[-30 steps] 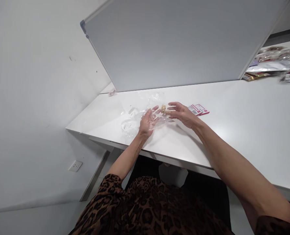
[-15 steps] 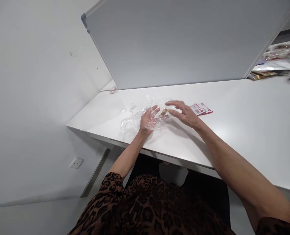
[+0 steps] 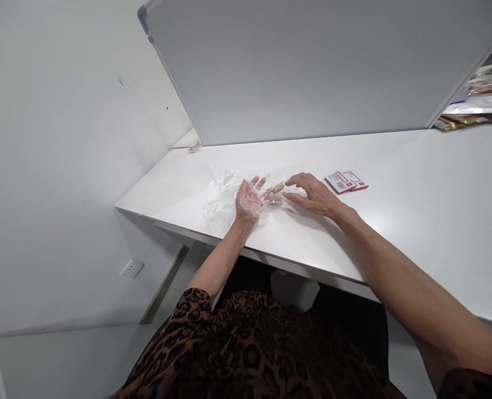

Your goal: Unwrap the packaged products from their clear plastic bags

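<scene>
Crumpled clear plastic film [image 3: 223,208] lies on the white table, spread around and partly over my left hand [image 3: 250,202]. That hand is palm up with its fingers stretched apart, inside or under the film; I cannot tell which. Just right of its fingertips is a small golden-brown piece [image 3: 278,188], seemingly in clear wrapping. A second small wrapped piece [image 3: 274,200] shows below it, too blurred to name. My right hand [image 3: 310,194] hovers beside these pieces, thumb and index finger apart with nothing between them.
Red-and-white printed cards [image 3: 346,181] lie right of my right hand. A large grey board [image 3: 304,72] stands along the table's [image 3: 416,221] back. A small pinkish wrapped item [image 3: 194,147] sits at the far left corner. Shiny packages [image 3: 487,91] are at the far right.
My right hand has moved slightly down and right, and the golden-brown piece shows more fully beside it. My left hand's fingers are more spread. The camera view has shifted slightly.
</scene>
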Demonstrator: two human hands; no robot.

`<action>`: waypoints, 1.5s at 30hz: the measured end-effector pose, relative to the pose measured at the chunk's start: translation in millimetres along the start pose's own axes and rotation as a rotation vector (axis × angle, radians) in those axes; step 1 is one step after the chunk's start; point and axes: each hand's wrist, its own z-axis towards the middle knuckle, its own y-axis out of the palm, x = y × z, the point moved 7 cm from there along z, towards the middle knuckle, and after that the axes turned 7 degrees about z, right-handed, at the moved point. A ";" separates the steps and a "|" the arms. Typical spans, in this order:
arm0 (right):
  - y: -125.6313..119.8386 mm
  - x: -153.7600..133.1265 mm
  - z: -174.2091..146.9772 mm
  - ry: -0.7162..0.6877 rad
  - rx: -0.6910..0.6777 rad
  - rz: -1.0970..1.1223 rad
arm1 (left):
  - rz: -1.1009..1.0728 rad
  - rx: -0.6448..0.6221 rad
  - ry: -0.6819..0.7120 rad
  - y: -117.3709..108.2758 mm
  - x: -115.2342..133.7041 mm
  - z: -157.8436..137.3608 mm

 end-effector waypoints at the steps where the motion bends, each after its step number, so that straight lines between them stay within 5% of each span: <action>1: 0.2 -0.3 -0.8 0.038 0.030 0.068 | -0.008 -0.027 -0.030 2.8 -2.5 -1.5; 5: 6.4 8.7 -7.4 0.275 0.021 0.302 | -0.046 -0.094 -0.135 12.1 -9.3 -7.4; 9: 14.3 14.3 -8.6 0.344 -0.026 0.480 | -0.068 -0.152 -0.158 15.7 -10.3 -8.1; 16: -19.8 35.5 -2.5 0.335 0.400 0.771 | -0.029 0.057 -0.073 -12.3 1.9 2.5; 21: -47.1 45.6 -6.9 0.387 0.511 0.749 | -0.095 0.151 0.003 -28.1 10.0 8.7; 26: -48.7 36.6 -6.0 0.417 0.281 0.767 | -0.136 0.233 0.015 -36.0 6.2 10.9; 29: -40.4 31.8 -6.7 0.422 0.204 0.434 | -0.125 0.248 -0.007 -36.4 1.3 9.7; 31: -26.1 17.8 -3.3 0.275 0.136 0.175 | -0.118 0.259 -0.020 -35.7 -0.7 7.8; 34: 18.4 -6.8 -3.4 0.035 -0.162 -0.026 | -0.097 0.257 -0.025 -33.2 -0.9 5.9; 37: 45.6 -15.6 -11.3 -0.021 -0.369 -0.195 | -0.090 0.253 -0.005 -32.6 1.6 6.9; 45: -2.5 3.5 -34.7 0.072 -0.279 -0.396 | -0.078 0.262 0.115 -36.1 11.9 6.3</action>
